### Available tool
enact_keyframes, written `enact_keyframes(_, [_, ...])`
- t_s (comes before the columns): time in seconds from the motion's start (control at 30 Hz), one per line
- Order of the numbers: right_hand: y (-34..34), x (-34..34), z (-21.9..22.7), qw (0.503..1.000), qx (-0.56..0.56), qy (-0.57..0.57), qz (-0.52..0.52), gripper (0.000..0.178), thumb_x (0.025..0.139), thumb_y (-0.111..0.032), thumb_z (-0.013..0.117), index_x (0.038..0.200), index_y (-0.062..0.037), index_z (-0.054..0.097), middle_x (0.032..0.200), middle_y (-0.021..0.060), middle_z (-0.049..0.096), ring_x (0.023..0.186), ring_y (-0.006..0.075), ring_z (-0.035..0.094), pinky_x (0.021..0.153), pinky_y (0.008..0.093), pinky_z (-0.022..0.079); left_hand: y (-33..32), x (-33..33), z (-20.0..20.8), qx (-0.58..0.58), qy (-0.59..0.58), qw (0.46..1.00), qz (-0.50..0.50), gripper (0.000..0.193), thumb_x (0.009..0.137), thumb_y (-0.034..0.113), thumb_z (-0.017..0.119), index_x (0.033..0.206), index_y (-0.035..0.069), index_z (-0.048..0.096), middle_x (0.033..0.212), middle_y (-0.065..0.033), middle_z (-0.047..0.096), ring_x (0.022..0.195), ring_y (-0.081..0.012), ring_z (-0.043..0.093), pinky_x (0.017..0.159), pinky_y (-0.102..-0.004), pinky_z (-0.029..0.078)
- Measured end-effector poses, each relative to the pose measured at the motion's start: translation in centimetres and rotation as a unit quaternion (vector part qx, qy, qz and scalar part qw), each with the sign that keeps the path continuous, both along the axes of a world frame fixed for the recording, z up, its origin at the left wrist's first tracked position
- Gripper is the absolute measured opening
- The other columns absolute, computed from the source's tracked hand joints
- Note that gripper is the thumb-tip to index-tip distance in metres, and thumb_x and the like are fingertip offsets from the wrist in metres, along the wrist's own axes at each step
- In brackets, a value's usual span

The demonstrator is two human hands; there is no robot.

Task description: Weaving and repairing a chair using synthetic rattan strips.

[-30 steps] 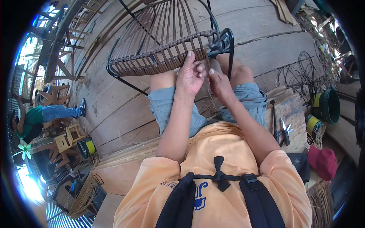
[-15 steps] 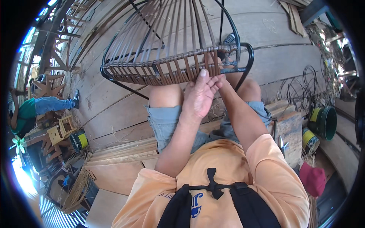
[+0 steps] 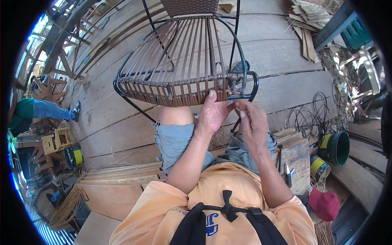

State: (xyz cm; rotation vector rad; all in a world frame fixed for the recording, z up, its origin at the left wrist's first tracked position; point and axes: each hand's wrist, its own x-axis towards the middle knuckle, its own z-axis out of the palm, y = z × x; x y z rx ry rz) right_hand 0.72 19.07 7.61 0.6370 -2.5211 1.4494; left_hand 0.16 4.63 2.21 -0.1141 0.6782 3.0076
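I have both hands at the near edge of the chair (image 3: 155, 94), which stands on the plank floor (image 3: 110, 118) close by the seated person's knees. The left hand (image 3: 214, 112) is turned palm up, its thumb resting against the lower edge of the chair's front band; its other fingers reach toward the right hand (image 3: 254, 124), whose fingertips meet them just below the corner of the frame. The right looks bent as for a pinch, but from here I cannot tell whether either hand grips a strip.

Brown strips (image 3: 190, 99) wrap most of that band, while dark tubing (image 3: 239, 96) shows bare at its right end. I read the step as working the wrap toward that corner. Next, I judge, the left thumb should steady the last turns while the right hand draws any loose end taut. The hammer (image 3: 280, 157) lies well apart on a wooden board (image 3: 301, 157).
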Motion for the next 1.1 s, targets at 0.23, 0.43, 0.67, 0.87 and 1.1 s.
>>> enact_keyframes(0.23, [-1.8, -2.5, 0.3, 0.994, -0.017, -0.097, 0.047, 0.031, 0.09, -0.006, 0.05, 0.121, -0.0014, 0.049, 0.089, 0.0094, 0.064, 0.08, 0.0146, 0.062, 0.07, 0.0277, 0.049, 0.5, -0.5, -1.1, 0.064, 0.015, 0.998, 0.015, 0.049, 0.085, 0.043, 0.059, 0.119, 0.009, 0.054, 0.107, -0.0085, 0.063, 0.095, -0.0217, 0.061, 0.088, -0.04, 0.045])
enact_keyframes(0.43, [-2.5, -2.1, -0.4, 0.995, -0.022, -0.102, -0.002, 0.031, 0.091, -0.006, 0.05, 0.122, -0.0026, 0.049, 0.089, 0.0113, 0.064, 0.076, 0.0132, 0.062, 0.069, 0.0273, 0.049, 0.4, -0.6, -0.9, 0.068, 0.023, 0.997, -0.016, 0.04, 0.086, 0.032, 0.057, 0.118, 0.008, 0.053, 0.101, -0.0067, 0.063, 0.097, -0.0192, 0.059, 0.089, -0.0363, 0.044])
enact_keyframes(0.67, [-3.7, -1.5, 1.5, 0.996, 0.026, -0.082, -0.039, 0.033, 0.09, -0.008, 0.052, 0.123, -0.0008, 0.049, 0.083, 0.0067, 0.063, 0.065, 0.0092, 0.056, 0.059, 0.0253, 0.047, 0.0, -0.5, 0.5, 0.039, 0.044, 0.998, -0.035, 0.039, 0.087, 0.026, 0.053, 0.12, 0.005, 0.051, 0.107, -0.0068, 0.06, 0.098, -0.0184, 0.057, 0.091, -0.0346, 0.041])
enact_keyframes(0.87, [-5.5, 0.2, 0.8, 0.907, -0.297, -0.292, 0.066, 0.053, 0.087, -0.001, 0.052, 0.135, 0.0016, 0.03, 0.083, 0.001, 0.053, 0.066, 0.0053, 0.049, 0.058, 0.02, 0.044, -0.8, -0.2, -0.6, 0.053, 0.011, 0.998, -0.044, 0.042, 0.087, 0.031, 0.05, 0.117, 0.002, 0.052, 0.097, -0.0078, 0.062, 0.073, -0.0127, 0.059, 0.051, -0.0211, 0.044])
enact_keyframes(1.1, [-4.5, -1.7, 1.3, 0.886, -0.284, -0.334, 0.149, 0.012, 0.089, -0.013, 0.054, 0.097, -0.0041, 0.052, 0.066, 0.0004, 0.05, 0.056, 0.009, 0.047, 0.05, 0.023, 0.038, -0.6, -0.2, -0.5, 0.079, 0.022, 0.995, -0.059, 0.032, 0.088, 0.03, 0.052, 0.11, 0.006, 0.057, 0.091, -0.0049, 0.063, 0.081, -0.013, 0.06, 0.068, -0.0273, 0.049])
